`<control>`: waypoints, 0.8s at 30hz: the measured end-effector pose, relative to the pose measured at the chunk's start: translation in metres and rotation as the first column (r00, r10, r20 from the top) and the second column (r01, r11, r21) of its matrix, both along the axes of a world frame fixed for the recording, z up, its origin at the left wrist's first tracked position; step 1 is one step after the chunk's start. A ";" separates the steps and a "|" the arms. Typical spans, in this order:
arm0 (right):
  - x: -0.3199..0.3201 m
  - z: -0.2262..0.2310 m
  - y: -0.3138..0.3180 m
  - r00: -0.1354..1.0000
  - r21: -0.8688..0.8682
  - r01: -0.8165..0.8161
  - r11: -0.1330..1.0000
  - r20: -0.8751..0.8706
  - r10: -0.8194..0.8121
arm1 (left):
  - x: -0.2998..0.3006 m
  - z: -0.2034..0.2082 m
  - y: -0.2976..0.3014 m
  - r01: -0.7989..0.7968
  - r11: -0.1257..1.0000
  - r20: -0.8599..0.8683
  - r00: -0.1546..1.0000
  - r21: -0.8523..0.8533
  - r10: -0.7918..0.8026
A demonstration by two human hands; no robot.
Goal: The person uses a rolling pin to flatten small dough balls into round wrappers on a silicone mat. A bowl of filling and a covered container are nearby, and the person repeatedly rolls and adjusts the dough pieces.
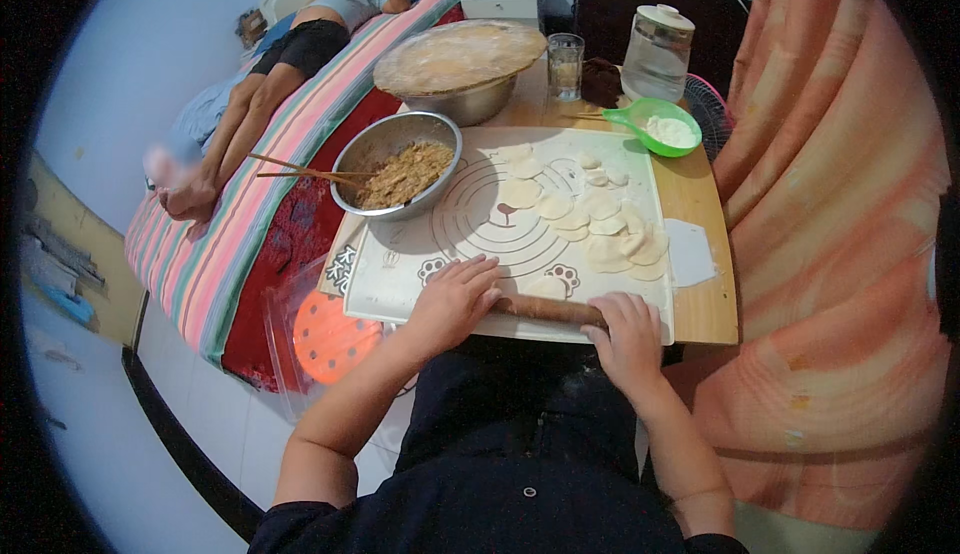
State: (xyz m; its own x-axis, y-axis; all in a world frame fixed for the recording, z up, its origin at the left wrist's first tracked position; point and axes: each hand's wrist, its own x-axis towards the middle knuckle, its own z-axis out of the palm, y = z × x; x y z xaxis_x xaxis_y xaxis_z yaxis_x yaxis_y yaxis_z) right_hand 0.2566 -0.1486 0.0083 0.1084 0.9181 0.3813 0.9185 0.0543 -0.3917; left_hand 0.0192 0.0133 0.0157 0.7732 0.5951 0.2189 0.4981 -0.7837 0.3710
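Note:
A brown wooden rolling pin [548, 310] lies across the near edge of a pale pastry mat [400, 272]. My left hand [458, 299] is on its left end and my right hand [628, 334] curls over its right end. Just beyond the pin, a small piece of flattened dough [545, 287] shows in part; the pin hides its near side. Several thin round dough wrappers [606, 224] overlap on the right half of the mat, with a few small dough pieces [597, 174] behind them.
A metal bowl [452, 169] of filling with chopsticks [305, 170] stands at the mat's far left. Behind it a floured round tray [460, 54] covers a basin. A green scoop of flour [640, 119], a glass [565, 66], a water jug [658, 54] and a white scraper [692, 254] sit rightward. Someone lies on the bed [225, 254].

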 end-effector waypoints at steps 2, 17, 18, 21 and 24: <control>0.011 -0.001 0.032 0.995 -0.074 -0.095 0.993 -0.029 0.093 | 0.004 -0.014 0.002 -0.111 0.989 -0.053 0.992 0.092 0.117; 0.004 -0.005 0.014 0.991 -0.050 -0.092 0.995 0.090 0.096 | 0.006 0.019 -0.005 0.233 0.949 0.065 0.972 -0.214 -0.224; 0.004 -0.005 0.016 0.994 -0.057 -0.099 0.993 0.037 0.102 | 0.019 0.017 0.001 0.337 0.921 0.086 0.941 -0.195 -0.326; 0.006 -0.004 0.025 0.992 -0.025 -0.126 0.992 0.005 0.126 | 0.057 0.014 0.010 0.509 0.837 0.116 0.861 -0.200 -0.496; 0.007 0.000 0.026 0.993 -0.045 -0.118 0.992 -0.011 0.117 | 0.066 0.030 0.000 0.424 0.835 0.062 0.900 -0.350 -0.431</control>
